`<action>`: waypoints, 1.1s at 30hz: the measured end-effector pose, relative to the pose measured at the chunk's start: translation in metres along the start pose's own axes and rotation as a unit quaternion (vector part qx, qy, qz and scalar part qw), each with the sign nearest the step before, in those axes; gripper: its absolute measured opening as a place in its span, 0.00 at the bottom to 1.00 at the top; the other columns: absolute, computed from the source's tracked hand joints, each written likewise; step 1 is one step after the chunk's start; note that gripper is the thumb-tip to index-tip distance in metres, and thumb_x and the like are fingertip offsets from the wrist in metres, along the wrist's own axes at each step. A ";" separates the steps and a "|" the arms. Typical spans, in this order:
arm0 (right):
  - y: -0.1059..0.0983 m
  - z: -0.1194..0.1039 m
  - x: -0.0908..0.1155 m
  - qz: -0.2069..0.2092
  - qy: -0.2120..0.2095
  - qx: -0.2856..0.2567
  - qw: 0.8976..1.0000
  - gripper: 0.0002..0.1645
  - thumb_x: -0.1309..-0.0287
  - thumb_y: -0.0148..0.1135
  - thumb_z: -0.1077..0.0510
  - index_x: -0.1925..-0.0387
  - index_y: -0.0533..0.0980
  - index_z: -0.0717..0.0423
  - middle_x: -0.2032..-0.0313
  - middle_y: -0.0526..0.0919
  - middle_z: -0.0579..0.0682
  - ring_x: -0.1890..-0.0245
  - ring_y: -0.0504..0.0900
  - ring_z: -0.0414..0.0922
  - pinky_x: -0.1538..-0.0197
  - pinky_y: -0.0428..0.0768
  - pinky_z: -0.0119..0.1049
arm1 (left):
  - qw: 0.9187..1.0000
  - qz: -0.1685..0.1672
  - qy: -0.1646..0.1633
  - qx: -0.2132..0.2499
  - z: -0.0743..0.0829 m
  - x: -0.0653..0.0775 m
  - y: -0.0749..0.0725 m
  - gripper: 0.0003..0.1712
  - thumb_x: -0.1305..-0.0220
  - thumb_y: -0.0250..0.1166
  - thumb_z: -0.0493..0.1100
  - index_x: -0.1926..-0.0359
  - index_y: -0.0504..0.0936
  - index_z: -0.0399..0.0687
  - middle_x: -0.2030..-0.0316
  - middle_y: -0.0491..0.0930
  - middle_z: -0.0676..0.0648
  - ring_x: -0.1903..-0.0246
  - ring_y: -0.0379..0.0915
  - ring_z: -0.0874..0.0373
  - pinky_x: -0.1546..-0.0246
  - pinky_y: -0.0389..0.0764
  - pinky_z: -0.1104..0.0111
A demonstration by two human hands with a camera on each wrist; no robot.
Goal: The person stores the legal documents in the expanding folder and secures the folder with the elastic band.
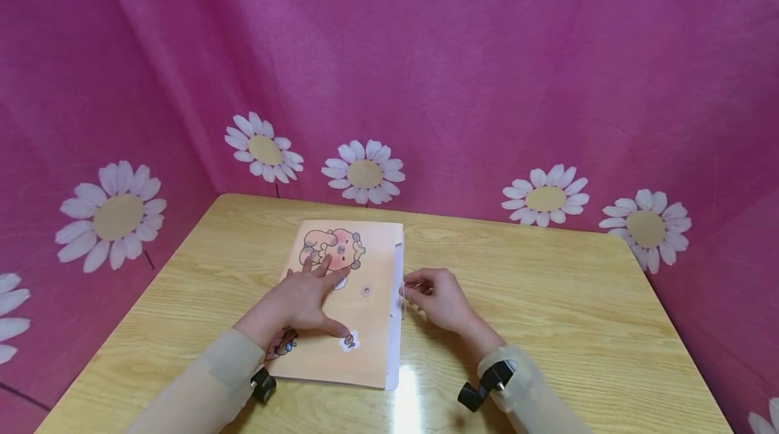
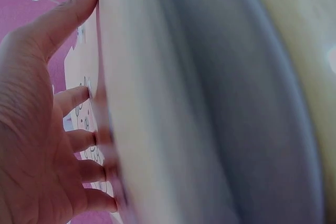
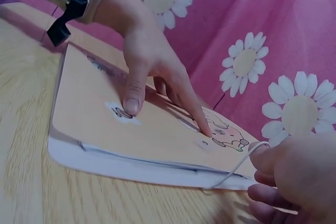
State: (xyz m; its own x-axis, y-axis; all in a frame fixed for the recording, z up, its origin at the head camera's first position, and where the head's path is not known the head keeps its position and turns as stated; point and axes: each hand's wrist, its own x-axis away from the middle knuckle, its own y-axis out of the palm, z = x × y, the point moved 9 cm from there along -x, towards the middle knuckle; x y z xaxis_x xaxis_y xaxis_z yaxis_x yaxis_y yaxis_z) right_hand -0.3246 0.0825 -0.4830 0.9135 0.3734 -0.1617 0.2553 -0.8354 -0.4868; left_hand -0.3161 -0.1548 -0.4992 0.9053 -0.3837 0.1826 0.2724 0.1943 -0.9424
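A peach folder (image 1: 371,353) with cartoon bear prints lies flat on the table. A white strip (image 3: 131,167) shows along its right side, with edges of paper sheets just above it. Fingers spread, my left hand (image 1: 301,299) presses on the cover; in the left wrist view its fingertips touch the surface. Beside the folder's right edge, my right hand (image 1: 444,300) pinches a thin white cord (image 3: 233,170) between thumb and finger. The cord runs from that edge up to the pinch in the right wrist view. A small round dot (image 1: 366,291) marks the cover between the bear and the edge.
The wooden table (image 1: 548,326) extends to both sides of the folder. Behind it hangs a pink cloth (image 1: 456,82) with daisy prints. Black wrist devices (image 1: 264,385) sit on both sleeves, close to the tabletop. Light glares off the table near its front.
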 end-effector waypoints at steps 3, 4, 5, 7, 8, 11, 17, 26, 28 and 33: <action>0.006 -0.002 -0.004 -0.006 0.002 -0.016 1.000 0.11 0.35 0.71 0.66 0.53 0.86 0.67 0.63 0.88 0.51 0.67 0.83 0.45 0.65 0.79 0.33 | 1.000 -0.001 -0.003 -0.001 0.000 0.001 0.000 0.75 0.65 0.72 0.86 0.16 0.60 0.63 0.18 0.48 0.37 0.23 0.40 0.22 0.33 0.51 0.26; 0.007 -0.002 -0.005 -0.007 0.003 -0.021 1.000 0.11 0.35 0.71 0.66 0.53 0.86 0.67 0.64 0.88 0.52 0.67 0.82 0.45 0.66 0.79 0.33 | 1.000 -0.002 -0.005 -0.001 0.000 0.001 0.000 0.75 0.65 0.72 0.86 0.16 0.60 0.63 0.18 0.47 0.37 0.23 0.39 0.23 0.32 0.51 0.27; 0.009 -0.002 -0.006 -0.008 0.004 -0.026 1.000 0.11 0.35 0.71 0.66 0.53 0.86 0.68 0.64 0.88 0.52 0.68 0.82 0.45 0.66 0.79 0.33 | 1.000 -0.002 -0.006 0.000 0.000 0.002 0.001 0.75 0.65 0.73 0.86 0.16 0.60 0.63 0.18 0.48 0.37 0.23 0.39 0.23 0.33 0.51 0.27; 0.013 -0.001 -0.008 -0.009 0.012 -0.031 0.999 0.09 0.35 0.71 0.66 0.55 0.87 0.67 0.64 0.89 0.52 0.68 0.81 0.43 0.66 0.78 0.32 | 1.000 -0.003 -0.011 0.002 0.000 0.003 0.002 0.75 0.66 0.73 0.86 0.16 0.60 0.64 0.18 0.48 0.38 0.23 0.39 0.23 0.32 0.51 0.27; 0.015 -0.002 -0.008 -0.008 0.015 -0.031 0.999 0.09 0.35 0.71 0.65 0.55 0.87 0.66 0.64 0.88 0.51 0.68 0.81 0.43 0.66 0.78 0.32 | 1.000 -0.004 -0.013 0.001 0.000 0.003 0.002 0.76 0.66 0.72 0.87 0.16 0.60 0.64 0.18 0.47 0.38 0.23 0.38 0.24 0.32 0.51 0.28; 0.018 -0.004 -0.009 -0.007 0.014 -0.028 0.999 0.08 0.34 0.71 0.65 0.56 0.87 0.66 0.64 0.89 0.51 0.67 0.81 0.42 0.65 0.78 0.31 | 1.000 -0.002 -0.013 0.000 0.000 0.002 0.002 0.76 0.66 0.72 0.87 0.16 0.60 0.64 0.18 0.48 0.38 0.23 0.38 0.24 0.32 0.51 0.27; 0.021 -0.012 -0.015 -0.018 0.001 -0.006 1.000 0.10 0.37 0.71 0.67 0.55 0.87 0.67 0.65 0.88 0.49 0.66 0.83 0.42 0.60 0.81 0.34 | 1.000 0.002 -0.006 -0.007 0.000 0.001 0.001 0.75 0.65 0.71 0.87 0.16 0.60 0.64 0.18 0.48 0.38 0.23 0.40 0.23 0.33 0.51 0.27; 0.031 -0.022 -0.028 -0.056 -0.032 0.000 0.998 0.14 0.41 0.72 0.70 0.53 0.84 0.71 0.63 0.88 0.52 0.63 0.85 0.43 0.55 0.84 0.36 | 1.000 -0.008 -0.014 -0.008 0.000 0.001 0.002 0.76 0.66 0.70 0.88 0.16 0.58 0.66 0.17 0.46 0.39 0.23 0.38 0.24 0.32 0.50 0.28; 0.033 -0.023 -0.030 -0.061 -0.036 0.002 0.997 0.14 0.42 0.72 0.70 0.53 0.84 0.71 0.63 0.88 0.52 0.63 0.85 0.43 0.55 0.84 0.36 | 1.000 -0.006 -0.013 -0.006 0.000 0.001 0.002 0.76 0.66 0.71 0.88 0.16 0.58 0.66 0.18 0.46 0.39 0.23 0.38 0.23 0.32 0.50 0.27; 0.040 -0.023 -0.033 -0.069 -0.033 -0.008 0.997 0.15 0.42 0.72 0.70 0.52 0.84 0.71 0.62 0.88 0.54 0.62 0.85 0.44 0.54 0.84 0.36 | 1.000 -0.005 -0.014 -0.008 0.000 0.002 0.001 0.76 0.65 0.71 0.87 0.16 0.58 0.65 0.18 0.46 0.39 0.23 0.39 0.23 0.32 0.51 0.27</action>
State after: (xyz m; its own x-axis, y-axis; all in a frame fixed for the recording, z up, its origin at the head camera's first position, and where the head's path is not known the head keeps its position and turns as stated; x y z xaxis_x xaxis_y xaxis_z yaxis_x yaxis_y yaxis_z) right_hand -0.3375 0.0276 -0.4778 0.8464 0.5108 -0.1508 0.3830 -0.7805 -0.4940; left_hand -0.3139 -0.1551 -0.4999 0.9113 -0.3602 0.1994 0.2766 0.1768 -0.9446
